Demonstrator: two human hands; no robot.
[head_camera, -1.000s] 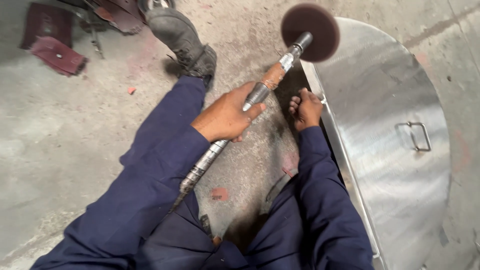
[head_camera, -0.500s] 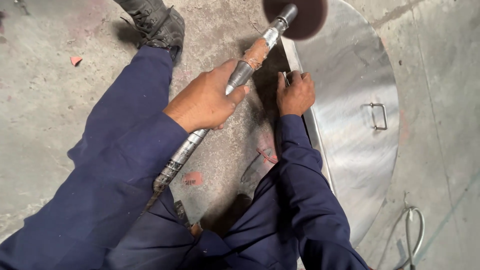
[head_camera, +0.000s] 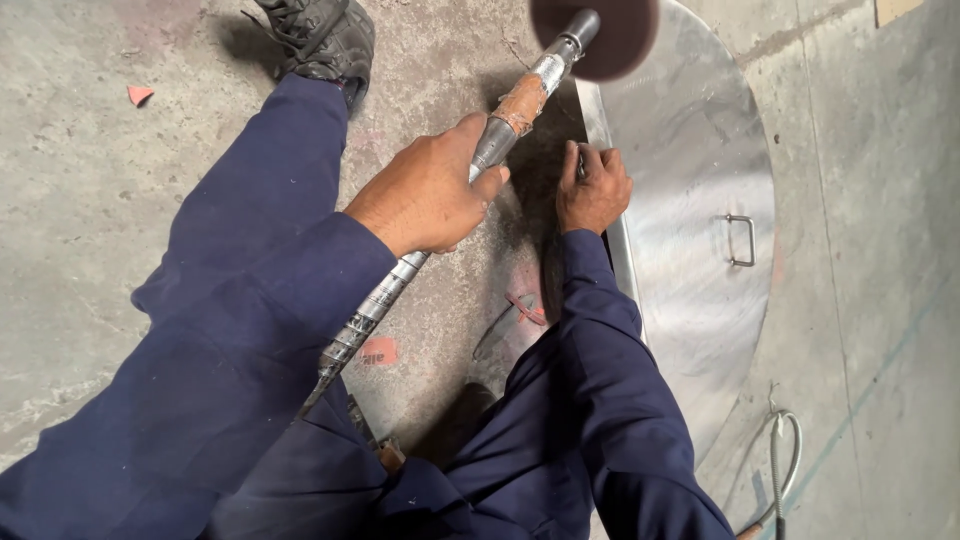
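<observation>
Gripping the long-shafted grinder (head_camera: 500, 135) firmly, the left hand (head_camera: 425, 190) should keep its dark disc (head_camera: 600, 35) flat at the steel plate's (head_camera: 700, 270) top edge — right hand (head_camera: 592, 190) closed on that plate's straight edge, bracing it.

Head cam, steep down, close, facing floor (head_camera: 90, 200).

- A metal workshop, with the work done low on a bare concrete floor (head_camera: 120, 200) that is stained, scuffed and dusty.
- A large round sheet-metal lid (head_camera: 690, 250) with a small welded handle (head_camera: 741, 241) lies flat on that floor.
- A long-shafted grinder (head_camera: 470, 180) with a dark sanding disc (head_camera: 600, 35) is held over the lid's straight edge.
- The person wears navy work overalls (head_camera: 250, 300) and a worn black boot (head_camera: 320, 40).
- A hose (head_camera: 780, 450) lies loose nearby.
</observation>
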